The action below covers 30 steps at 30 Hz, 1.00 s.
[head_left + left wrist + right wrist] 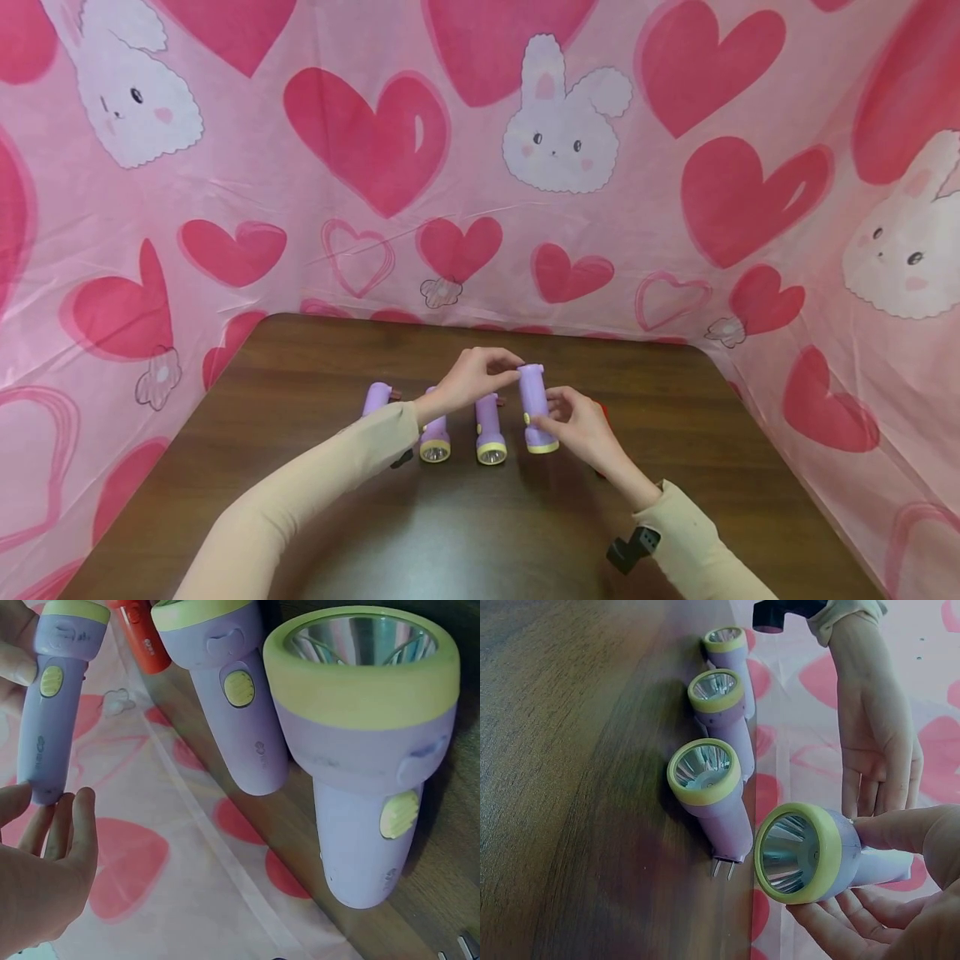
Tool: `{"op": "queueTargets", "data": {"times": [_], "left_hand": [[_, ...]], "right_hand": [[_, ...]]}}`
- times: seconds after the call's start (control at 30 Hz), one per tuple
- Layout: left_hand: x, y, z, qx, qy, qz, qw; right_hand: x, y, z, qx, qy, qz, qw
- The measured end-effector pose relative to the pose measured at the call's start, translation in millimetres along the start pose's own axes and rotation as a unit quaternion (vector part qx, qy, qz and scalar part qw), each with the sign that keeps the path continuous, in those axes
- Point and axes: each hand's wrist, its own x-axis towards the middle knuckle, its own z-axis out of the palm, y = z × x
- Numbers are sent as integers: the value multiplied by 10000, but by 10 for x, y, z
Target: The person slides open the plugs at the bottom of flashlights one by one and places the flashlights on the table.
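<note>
A person in long beige sleeves holds a small lilac plastic flashlight with a pale yellow-green lens ring just above a dark brown wooden table, both hands meeting on it over the table's middle. The right hand grips the wide lens end, thumb curled over the top of the head and fingers cupped beneath, as the right wrist view shows. The left hand pinches the narrow tail end with its fingertips, the other fingers loosely bent. The held flashlight has a flared head with a silver ribbed reflector, a slim round-ended handle and an oval yellow-green switch on its side.

Just left of it, three more lilac flashlights of the same kind lie side by side on the wood, lens ends toward the person: one beside the held one, one under the left wrist, and one farthest left. Two metal plug prongs fold out from the body of the nearest lying one. A small red object lies behind the right hand, mostly hidden. A black strap mount sits on the right wrist.

Beyond the table's far edge, a pink plastic sheet printed with red hearts and white rabbit faces covers the back and side walls.
</note>
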Motion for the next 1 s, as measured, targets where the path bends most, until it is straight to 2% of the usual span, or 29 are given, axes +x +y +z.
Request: {"op": "queueTargets", "data": {"times": [0.43,0.7,1.0], "left_hand": [[-30,20,5,-308,138,-82,9994],[-24,34,-14,-375,273,22,9989],[-32,51,-22,-421,231,126,9988]], "right_hand": [[-4,-9,-3,-232,113,-263,9993],[2,-38,-4,-378,186,-536,9977],[4,-7,-7,-262,167,-605,9977]]}}
